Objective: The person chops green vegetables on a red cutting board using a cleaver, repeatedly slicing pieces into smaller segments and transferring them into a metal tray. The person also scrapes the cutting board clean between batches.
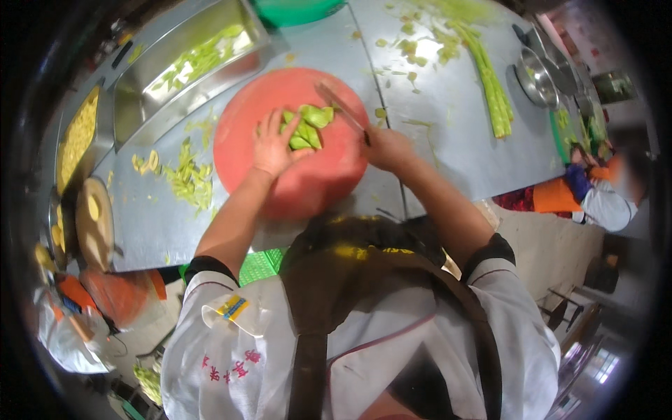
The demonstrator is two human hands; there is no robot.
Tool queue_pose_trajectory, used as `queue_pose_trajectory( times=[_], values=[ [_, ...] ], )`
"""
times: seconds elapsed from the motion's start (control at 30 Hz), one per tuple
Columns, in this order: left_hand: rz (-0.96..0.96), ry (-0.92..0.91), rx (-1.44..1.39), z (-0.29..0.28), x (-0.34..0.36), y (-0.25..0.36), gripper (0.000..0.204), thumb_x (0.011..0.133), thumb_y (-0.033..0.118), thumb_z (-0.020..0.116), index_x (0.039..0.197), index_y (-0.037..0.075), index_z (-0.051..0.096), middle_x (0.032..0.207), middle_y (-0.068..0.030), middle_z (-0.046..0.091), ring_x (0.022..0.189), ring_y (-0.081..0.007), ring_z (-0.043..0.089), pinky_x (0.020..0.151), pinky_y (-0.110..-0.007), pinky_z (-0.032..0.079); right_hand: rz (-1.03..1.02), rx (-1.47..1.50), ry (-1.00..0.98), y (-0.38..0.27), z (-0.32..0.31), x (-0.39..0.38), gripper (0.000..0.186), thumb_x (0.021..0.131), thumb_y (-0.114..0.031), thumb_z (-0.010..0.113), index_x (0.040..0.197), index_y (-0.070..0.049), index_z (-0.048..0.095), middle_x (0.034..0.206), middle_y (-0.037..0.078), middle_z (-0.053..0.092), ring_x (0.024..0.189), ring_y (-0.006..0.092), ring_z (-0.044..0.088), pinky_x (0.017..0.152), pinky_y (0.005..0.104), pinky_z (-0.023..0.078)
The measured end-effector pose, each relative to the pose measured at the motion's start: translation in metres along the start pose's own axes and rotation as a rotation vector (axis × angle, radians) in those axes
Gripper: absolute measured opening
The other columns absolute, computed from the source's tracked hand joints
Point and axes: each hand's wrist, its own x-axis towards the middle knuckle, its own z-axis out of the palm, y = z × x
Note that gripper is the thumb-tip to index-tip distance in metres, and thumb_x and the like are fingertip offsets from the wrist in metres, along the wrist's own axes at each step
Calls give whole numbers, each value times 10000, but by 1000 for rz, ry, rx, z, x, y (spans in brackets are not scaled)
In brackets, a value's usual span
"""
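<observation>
**Lettering in Two Colours**

On my feed, a short row of red characters (241, 368) sits on the wearer's white jacket (490, 315), on the left side of the chest, bending in a shallow curve. Higher up in my view, a small yellow-and-blue badge (233, 306) is on the same side; its print is too small for me to read. Yellow characters (397, 250) cross the dark brown apron (318, 301), too blurred for me to make out.

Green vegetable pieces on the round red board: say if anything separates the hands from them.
Nothing visible separates the left hand from the green pieces: it touches them. Between the right hand and them: its grey metal knife.
</observation>
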Motion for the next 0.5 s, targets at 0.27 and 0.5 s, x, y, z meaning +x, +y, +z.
queue_pose_trajectory(
  times=[0.27,0.5],
  values=[
    [120,-174,-73,13,81,-66,873,702,549,791,1474,330,446,1498,-132,405,1346,-357,407,1099,-535,334,-4,57,-13,-7,1,-3,288,886,-298,538,1003,-53,635,940,182,706,901,390,676,783,503,522],
    [287,-206,-44,-12,108,-59,875,668,465,832,1431,195,500,1507,-138,395,1356,-382,401,1117,-522,323,62,188,2,5,9,2,321,867,-369,584,990,-79,642,953,168,708,907,385,674,785,497,521]
  ],
)
